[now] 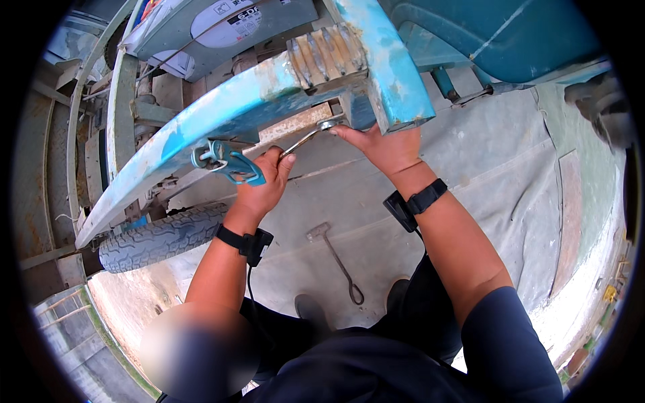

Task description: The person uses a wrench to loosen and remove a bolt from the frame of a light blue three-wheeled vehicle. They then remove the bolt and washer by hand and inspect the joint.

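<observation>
While open sheeting spreads below the blue beam, left hand clenches a shiny wrench, right hand grasp unclear.

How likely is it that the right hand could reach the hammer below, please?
Probably not without bending: the right hand is up at the wrench, while the hammer lies uncovered near the shoes.
</observation>
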Motion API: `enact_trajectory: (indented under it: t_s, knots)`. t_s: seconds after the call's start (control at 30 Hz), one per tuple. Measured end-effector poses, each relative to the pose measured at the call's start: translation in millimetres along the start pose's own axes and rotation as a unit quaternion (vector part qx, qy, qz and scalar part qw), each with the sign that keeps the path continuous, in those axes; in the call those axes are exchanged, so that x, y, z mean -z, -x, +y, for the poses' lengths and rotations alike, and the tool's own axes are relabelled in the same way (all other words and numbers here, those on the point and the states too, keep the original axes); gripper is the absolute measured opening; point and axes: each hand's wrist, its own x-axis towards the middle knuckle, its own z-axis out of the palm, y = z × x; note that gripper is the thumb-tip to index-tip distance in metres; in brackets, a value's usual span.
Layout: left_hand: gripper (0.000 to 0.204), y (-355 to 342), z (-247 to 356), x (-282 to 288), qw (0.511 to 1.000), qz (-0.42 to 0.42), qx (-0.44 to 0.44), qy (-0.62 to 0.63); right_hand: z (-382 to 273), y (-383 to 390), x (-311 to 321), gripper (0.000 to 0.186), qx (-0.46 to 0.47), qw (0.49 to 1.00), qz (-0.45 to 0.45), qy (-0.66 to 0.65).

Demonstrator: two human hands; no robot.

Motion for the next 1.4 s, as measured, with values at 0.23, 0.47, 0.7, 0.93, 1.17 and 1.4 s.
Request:
enact_trajectory:
  t_s: [0.23, 0.47, 0.7, 0.93, 1.17, 1.4]
  knots:
    - [0.033, -21.2, -25.7, -49.5, 0.971, -0.111, 0.032, 0.21, -3.5, -0.6, -0.9, 0.088, -0.039, 0.999, -0.028, -0.008]
    - [0.025, -10.2, -4.5, -42.4, 0.963, -0.008, 0.025, 0.267, -3.9, -3.5, -1.2, 0.095, -0.046, 0.996, -0.046, 0.065]
    - [0.025, -4.5, -1.4, -46.0, 0.954, 0.027, 0.02, 0.299, -6.1, -3.4, -1.4, 0.096, -0.046, 0.991, -0.054, 0.112]
    - [0.022, -4.8, -7.1, -46.1, 0.965, 0.051, -0.022, 0.257, -7.0, -5.6, 4.2, 0.098, -0.043, 0.994, -0.062, 0.079]
    - [0.019, 6.1, -2.0, -18.9, 0.987, 0.084, -0.083, 0.11, -11.4, -7.3, 11.1, 0.1, -0.048, 0.993, -0.088, 0.069]
    - [0.019, 14.9, 23.5, 29.0, 0.987, 0.105, -0.109, -0.06, -8.6, -5.8, 9.9, 0.096, -0.052, 0.995, -0.076, 0.043]
